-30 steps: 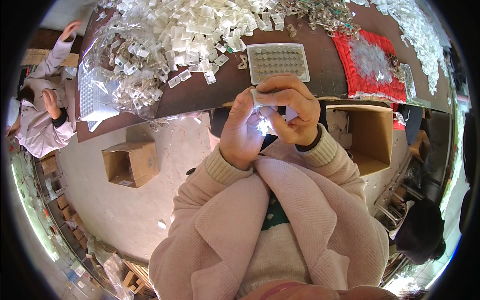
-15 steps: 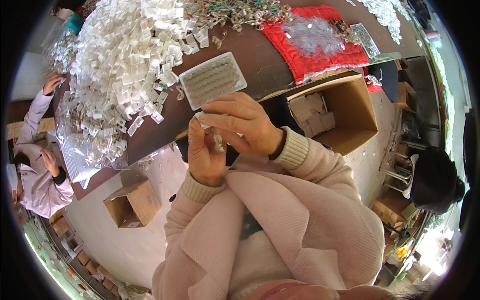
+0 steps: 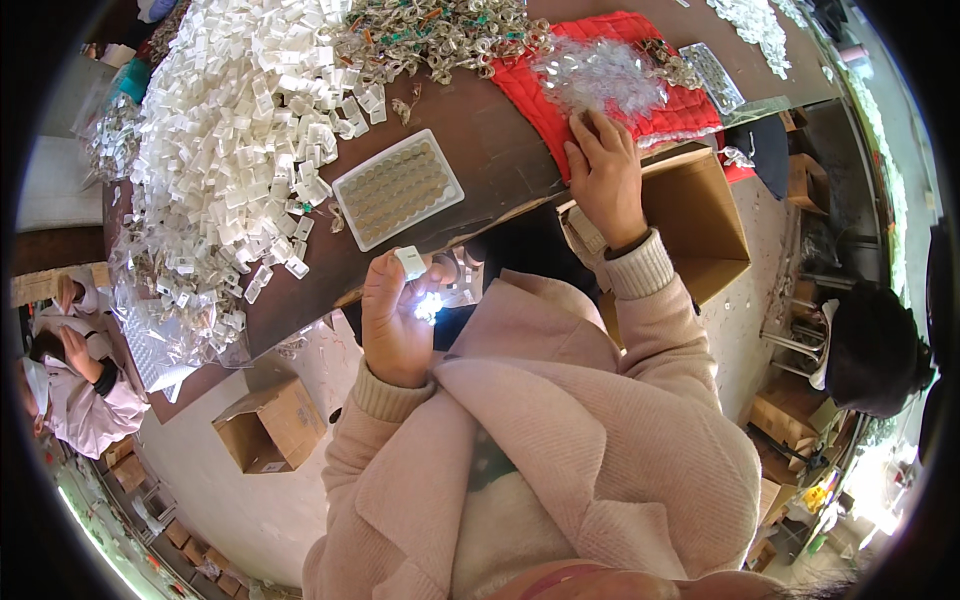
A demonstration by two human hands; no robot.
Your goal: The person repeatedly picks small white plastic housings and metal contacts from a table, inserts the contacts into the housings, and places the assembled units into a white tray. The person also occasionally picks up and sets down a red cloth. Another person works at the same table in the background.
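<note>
My left hand (image 3: 395,335) is closed around a small white battery box (image 3: 410,262), held just off the table's front edge. From the box hangs a bunched string of tiny lights (image 3: 428,307), glowing bright white. A clear plastic piece (image 3: 466,280) shows beside those fingers; I cannot tell whether the hand holds it. My right hand (image 3: 608,180) reaches over the red quilted cloth (image 3: 535,105), fingers stretched and apart, fingertips by a heap of clear plastic pieces (image 3: 600,78). Between the hands and the pile lies a white tray (image 3: 452,200) with rows of coin cells.
A big heap of white battery boxes (image 3: 235,130) covers the table's left. Bundled light strings (image 3: 440,40) lie at the back. An open carton (image 3: 705,225) stands below the right edge, another carton (image 3: 270,425) on the floor. A person (image 3: 85,370) works at the far left.
My right hand has left the left hand and moved right, over to the red cloth. The lights hanging from the battery box now glow. The view has shifted slightly.
</note>
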